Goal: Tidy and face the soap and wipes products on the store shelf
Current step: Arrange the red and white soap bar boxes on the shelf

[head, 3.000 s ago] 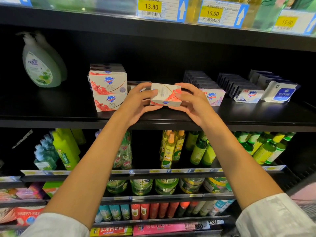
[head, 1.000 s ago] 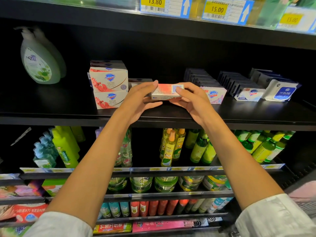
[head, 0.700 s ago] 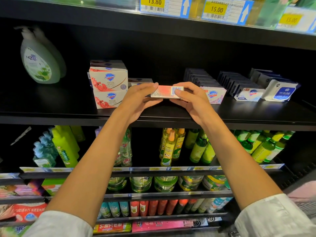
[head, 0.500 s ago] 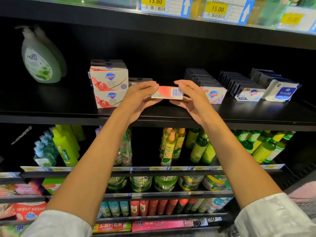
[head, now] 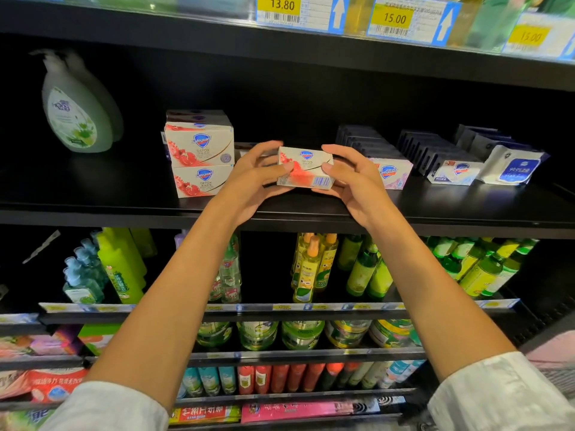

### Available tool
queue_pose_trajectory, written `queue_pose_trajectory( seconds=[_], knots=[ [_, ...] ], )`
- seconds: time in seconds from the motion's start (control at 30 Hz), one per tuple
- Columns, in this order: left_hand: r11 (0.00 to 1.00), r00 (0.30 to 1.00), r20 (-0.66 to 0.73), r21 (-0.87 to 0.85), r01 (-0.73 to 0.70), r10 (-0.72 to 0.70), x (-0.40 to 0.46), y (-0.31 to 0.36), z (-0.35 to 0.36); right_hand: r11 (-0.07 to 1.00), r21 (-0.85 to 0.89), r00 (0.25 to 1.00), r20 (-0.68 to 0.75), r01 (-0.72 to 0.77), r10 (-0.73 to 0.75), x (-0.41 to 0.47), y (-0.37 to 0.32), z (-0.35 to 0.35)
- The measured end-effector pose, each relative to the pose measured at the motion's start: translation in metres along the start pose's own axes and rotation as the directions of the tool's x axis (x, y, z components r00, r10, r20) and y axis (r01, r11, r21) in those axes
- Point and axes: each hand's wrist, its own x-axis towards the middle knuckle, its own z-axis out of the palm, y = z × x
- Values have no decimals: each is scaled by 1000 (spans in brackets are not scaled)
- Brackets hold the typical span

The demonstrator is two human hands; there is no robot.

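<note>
A white and red soap box (head: 306, 168) is held just above the black shelf (head: 124, 209), its logo face turned up toward me and its barcode edge at the front. My left hand (head: 255, 178) grips its left end and my right hand (head: 351, 178) grips its right end, thumbs on the front. Left of it stand two stacked soap boxes (head: 200, 157) of the same kind. Right of my hands lie a pink soap box (head: 392, 174), a white soap box (head: 454, 172) and a wipes pack (head: 513, 166), each fronting a dark row.
A green hand-wash pump bottle (head: 74, 113) stands at the shelf's far left. Price tags (head: 295, 10) line the shelf edge overhead. Below, lower shelves hold green and yellow bottles (head: 314, 269) and packets.
The box has been rotated between my hands: three seconds ago its face tilted right, then only the barcode edge showed, and now the logo face shows again, upright.
</note>
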Motion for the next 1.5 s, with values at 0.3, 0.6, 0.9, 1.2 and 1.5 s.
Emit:
queue_pose_trajectory(
  seconds=[0.3,0.6,0.9,1.2,1.5],
  knots=[
    [994,999,-39,104,-22,26,0,-3,-1,999,-44,1000,-12,-20,19,3,1,2],
    [984,996,-21,156,-88,92,-3,-2,0,996,-67,998,8,-55,55,1,-1,5],
    [830,958,-217,557,-37,189,-7,-2,9,1000,-14,992,-127,-24,22,0,-3,0],
    [173,959,284,944,-280,3,-42,6,-18,988,-134,963,-268,-71,33,17,2,3],
    [119,949,290,954,-275,-126,-35,10,-26,882,-429,933,-360,-194,30,57,11,8]
  ],
)
